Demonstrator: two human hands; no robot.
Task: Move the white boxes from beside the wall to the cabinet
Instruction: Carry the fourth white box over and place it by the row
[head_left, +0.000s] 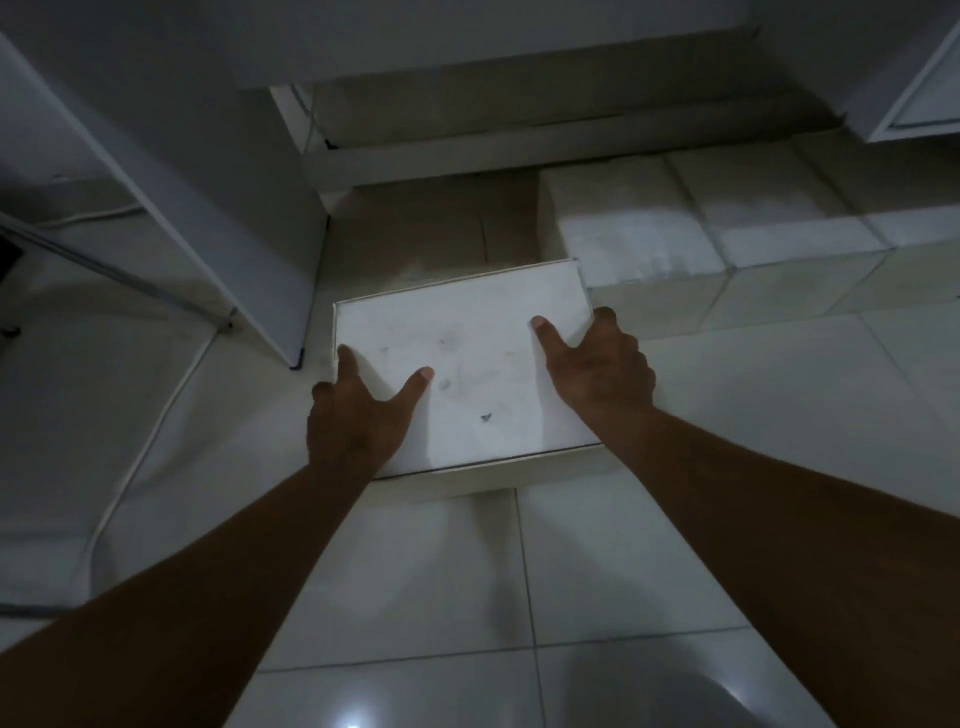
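Note:
A flat white box (467, 358) with a few dark smudges on its lid is in the middle of the view, just above the tiled floor. My left hand (358, 415) grips its near left corner, thumb on the lid. My right hand (597, 364) grips its right edge, thumb on top and fingers wrapped down the side. Behind it to the right, several more white boxes (717, 223) are stacked in rows against the wall (519, 41). A white cabinet panel (171, 182) stands at the left.
A white cable (150, 447) runs over the floor at the left, next to a thin metal bar (119, 280). A white framed door or panel (924, 88) shows at the top right. Glossy floor tiles (597, 571) lie below my arms.

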